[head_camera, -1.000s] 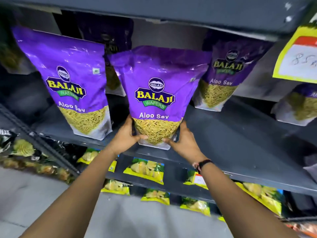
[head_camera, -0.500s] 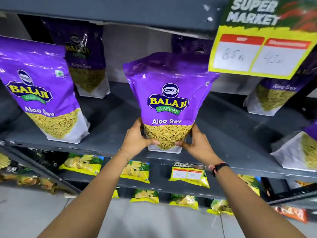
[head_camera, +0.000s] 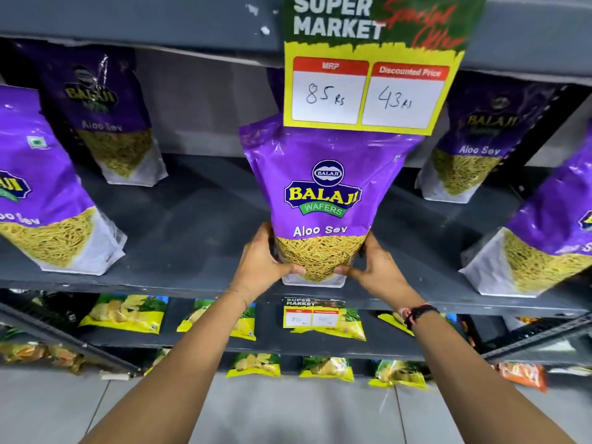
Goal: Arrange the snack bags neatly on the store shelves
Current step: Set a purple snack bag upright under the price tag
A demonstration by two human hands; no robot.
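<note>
A purple Balaji Aloo Sev bag (head_camera: 323, 190) stands upright at the front of the dark grey shelf (head_camera: 198, 219). My left hand (head_camera: 261, 262) grips its lower left side and my right hand (head_camera: 373, 267) grips its lower right side, thumbs pressed on the clear window at the base. More of the same purple bags stand around it: one at front left (head_camera: 45, 200), one at back left (head_camera: 109, 123), one at back right (head_camera: 474, 149) and one at front right (head_camera: 544, 245). Another bag is mostly hidden behind the held one.
A yellow and green price sign (head_camera: 368, 68) hangs from the shelf above, over the held bag's top. Lower shelves carry yellow snack packs (head_camera: 125, 314) and a small price tag (head_camera: 312, 314). Bare shelf surface lies left and right of the held bag. Grey floor tiles (head_camera: 288, 411) lie below.
The held bag has shifted right along the shelf, under the price sign, with both hands keeping their grip. The view has panned right with it, so the left bags sit nearer the frame's edge.
</note>
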